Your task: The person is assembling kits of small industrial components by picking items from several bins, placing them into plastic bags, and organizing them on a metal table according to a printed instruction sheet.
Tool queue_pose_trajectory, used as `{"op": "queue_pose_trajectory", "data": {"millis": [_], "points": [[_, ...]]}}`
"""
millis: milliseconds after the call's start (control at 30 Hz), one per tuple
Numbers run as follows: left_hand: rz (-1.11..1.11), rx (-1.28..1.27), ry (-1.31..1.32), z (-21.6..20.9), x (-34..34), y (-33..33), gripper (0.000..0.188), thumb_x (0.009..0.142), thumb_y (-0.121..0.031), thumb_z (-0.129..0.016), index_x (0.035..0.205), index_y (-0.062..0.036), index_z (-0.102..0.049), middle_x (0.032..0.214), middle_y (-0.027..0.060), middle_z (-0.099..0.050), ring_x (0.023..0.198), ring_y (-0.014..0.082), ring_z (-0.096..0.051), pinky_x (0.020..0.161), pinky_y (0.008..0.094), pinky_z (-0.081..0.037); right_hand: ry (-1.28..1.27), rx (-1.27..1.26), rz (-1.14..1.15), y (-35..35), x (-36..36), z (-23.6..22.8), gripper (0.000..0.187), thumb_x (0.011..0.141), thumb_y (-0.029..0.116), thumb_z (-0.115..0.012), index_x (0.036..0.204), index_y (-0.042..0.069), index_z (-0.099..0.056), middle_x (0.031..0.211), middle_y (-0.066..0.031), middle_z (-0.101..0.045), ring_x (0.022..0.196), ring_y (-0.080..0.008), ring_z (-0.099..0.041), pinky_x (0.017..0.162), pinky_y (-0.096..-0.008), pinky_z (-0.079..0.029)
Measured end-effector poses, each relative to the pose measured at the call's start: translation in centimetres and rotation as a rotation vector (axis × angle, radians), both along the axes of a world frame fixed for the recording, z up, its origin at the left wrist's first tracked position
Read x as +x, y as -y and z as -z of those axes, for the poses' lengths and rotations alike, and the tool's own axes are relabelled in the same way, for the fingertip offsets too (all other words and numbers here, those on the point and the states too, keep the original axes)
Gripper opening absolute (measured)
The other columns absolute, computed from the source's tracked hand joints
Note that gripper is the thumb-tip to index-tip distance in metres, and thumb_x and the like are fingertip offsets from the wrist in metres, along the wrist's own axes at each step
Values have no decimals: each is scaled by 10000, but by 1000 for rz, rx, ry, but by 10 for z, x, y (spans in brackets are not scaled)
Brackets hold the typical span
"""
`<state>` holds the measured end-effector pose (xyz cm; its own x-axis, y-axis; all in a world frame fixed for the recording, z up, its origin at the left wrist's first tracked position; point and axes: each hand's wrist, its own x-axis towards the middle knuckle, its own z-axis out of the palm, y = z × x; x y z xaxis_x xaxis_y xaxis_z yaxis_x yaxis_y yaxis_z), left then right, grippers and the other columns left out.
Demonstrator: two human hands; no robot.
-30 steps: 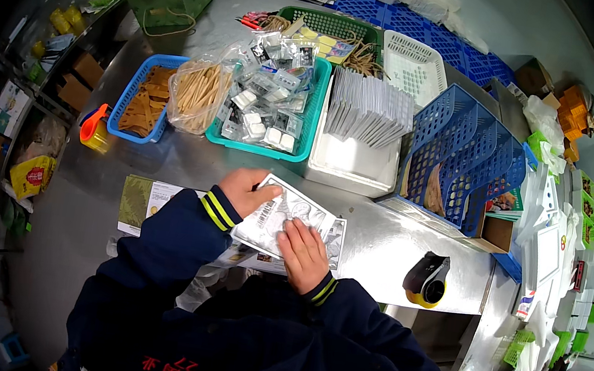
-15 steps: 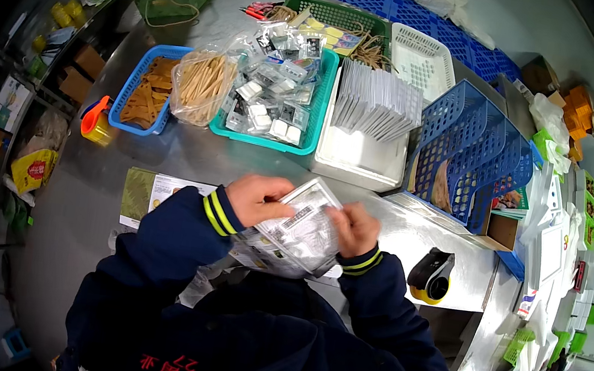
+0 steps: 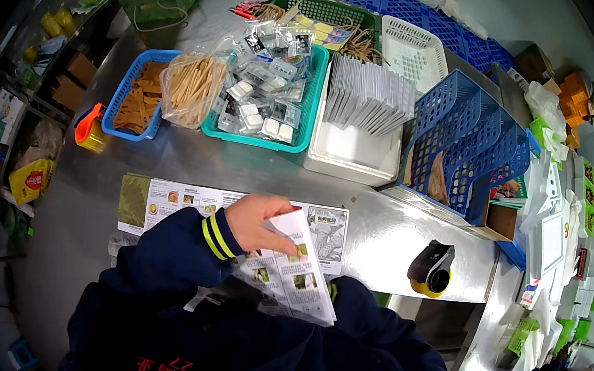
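Left hand (image 3: 259, 223) is pinching the top end of a leaflet (image 3: 287, 269), left of the tape dispenser (image 3: 432, 268), long side slanting down toward the jacket (image 3: 236, 351); right hand's hidden, can't tell its grip.

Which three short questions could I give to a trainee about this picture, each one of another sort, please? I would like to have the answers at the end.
1. Multiple choice: what colour is the basket that holds the clear packets?
a) red
b) teal
c) black

2. True or false: the bag of wooden sticks lies between the small blue basket and the basket of clear packets.

3. Open question: what does the left hand hold?

Key:
1. b
2. True
3. Printed papers, with text and small pictures on them.
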<state>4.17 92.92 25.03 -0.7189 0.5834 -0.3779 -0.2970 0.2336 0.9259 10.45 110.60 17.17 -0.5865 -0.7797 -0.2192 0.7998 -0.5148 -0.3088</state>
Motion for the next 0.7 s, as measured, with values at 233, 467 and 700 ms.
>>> {"op": "queue_pose_trajectory", "data": {"millis": [233, 467, 700], "points": [[-158, -137, -358, 13, -4, 4, 294, 653, -208, -744, 719, -9, -538, 618, 49, -576, 538, 88, -500, 497, 255, -397, -811, 720, -146, -34, -21, -28, 280, 844, 105, -554, 1084, -38, -527, 1012, -63, -587, 923, -122, -520, 813, -263, -414], [71, -91, -244, 55, -22, 49, 221, 792, -168, -615, 922, 10, -614, 689, 37, -604, 611, 76, -509, 568, 253, -427, -905, 1114, 63, -83, -36, -33, 239, 865, 54, -481, 1061, -72, -533, 981, -133, -610, 912, -179, -574, 796, -273, -447], [-180, -4, -99, 65, -20, 31, 326, 892, -276, -476, 877, 25, -601, 706, 15, -585, 663, 50, -484, 602, 222, -412, -1858, 1466, 595, -21, -8, -3, 423, 649, -56, -501, 1071, -40, -533, 1094, -190, -546, 1020, -328, -534, 883, -362, -426]]}}
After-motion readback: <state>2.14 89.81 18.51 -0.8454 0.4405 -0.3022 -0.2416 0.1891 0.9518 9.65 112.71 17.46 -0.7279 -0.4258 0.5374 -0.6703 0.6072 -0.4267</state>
